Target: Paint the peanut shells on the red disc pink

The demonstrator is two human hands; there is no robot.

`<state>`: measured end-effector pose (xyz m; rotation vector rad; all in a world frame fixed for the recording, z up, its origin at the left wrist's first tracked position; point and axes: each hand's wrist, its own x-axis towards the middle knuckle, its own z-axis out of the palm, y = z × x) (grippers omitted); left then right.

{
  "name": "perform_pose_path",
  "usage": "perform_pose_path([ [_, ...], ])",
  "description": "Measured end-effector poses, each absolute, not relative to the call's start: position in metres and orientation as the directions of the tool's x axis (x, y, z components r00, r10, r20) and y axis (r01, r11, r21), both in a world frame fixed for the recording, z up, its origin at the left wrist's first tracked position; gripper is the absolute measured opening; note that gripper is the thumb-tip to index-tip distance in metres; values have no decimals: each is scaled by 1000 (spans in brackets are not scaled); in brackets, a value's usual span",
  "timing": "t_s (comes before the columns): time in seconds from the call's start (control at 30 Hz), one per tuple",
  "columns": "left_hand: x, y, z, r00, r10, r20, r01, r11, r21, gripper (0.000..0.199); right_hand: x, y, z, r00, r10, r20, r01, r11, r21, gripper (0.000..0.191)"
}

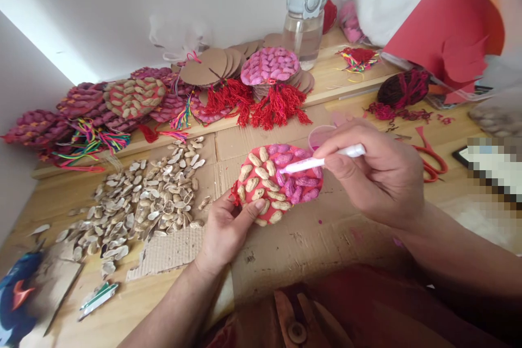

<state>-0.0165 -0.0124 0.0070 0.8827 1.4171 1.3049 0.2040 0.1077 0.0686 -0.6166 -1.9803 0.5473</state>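
Note:
My left hand [228, 228] grips the lower left edge of a round red disc [274, 211] covered in peanut shells, its thumb pressed on the front. Plain tan peanut shells [252, 184] fill the disc's left part, while those on its right [306, 180] are painted purple. Between the fingers of my right hand [375, 174] is a slim white paintbrush [314, 163], its purple-stained tip touching a shell near the disc's middle. Just behind the disc stands a small clear cup [320, 135] with purple paint, partly hidden by my right hand.
Loose peanut shells [163, 196] lie heaped at left, near a blue glue gun [20, 293]. Finished-looking discs with tassels [271, 68] line a raised ledge, beside a water bottle [304, 32]. Orange-handled scissors [432, 166] and dark yarn [403, 88] are at right. Cardboard [285, 255] covers the table.

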Motion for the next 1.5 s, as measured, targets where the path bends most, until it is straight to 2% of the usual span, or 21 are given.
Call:
perform_pose_path([
  [0.17,-17,-11,6,-254,949,-186,-114,162,980,30,212,116,76,-241,621,746,213,783,-584,10],
  [0.27,-19,-11,2,-258,946,-198,-152,163,975,30,225,134,76,-131,626,769,411,740,-533,11],
  [0.37,-20,-11,-4,-249,945,-213,-220,159,962,31,234,153,69,-220,631,744,574,700,-425,11],
  [0.5,-19,-10,-6,-279,929,-242,-295,156,943,35,234,164,57,-375,688,621,663,668,-339,19],
  [0.63,-16,-8,-1,-287,913,-289,-306,199,931,39,231,163,52,-417,669,616,669,684,-290,21],
  [0.9,-14,-7,-2,-285,915,-286,-316,192,929,42,233,164,51,-401,612,682,665,706,-243,22],
  [0.97,-15,-7,-2,-264,922,-282,-316,194,929,41,234,161,56,-355,611,708,648,707,-285,19],
  [1.03,-15,-7,-3,-243,928,-283,-315,201,928,39,235,156,63,-258,618,743,595,707,-382,16],
  [1.13,-15,-6,-1,-237,926,-293,-313,213,926,38,232,143,75,-151,653,742,401,727,-558,13],
  [1.23,-14,-6,0,-222,927,-303,-328,222,918,40,223,131,81,-282,682,675,211,730,-649,12],
  [1.3,-13,-6,0,-197,933,-300,-341,222,913,38,217,126,80,-401,665,630,149,726,-671,12],
  [1.37,-12,-6,0,-172,943,-285,-349,212,913,35,212,124,78,-458,641,616,129,733,-668,13],
  [1.5,-9,-7,0,-155,953,-261,-368,189,910,31,211,125,73,-466,640,612,153,739,-656,12],
])
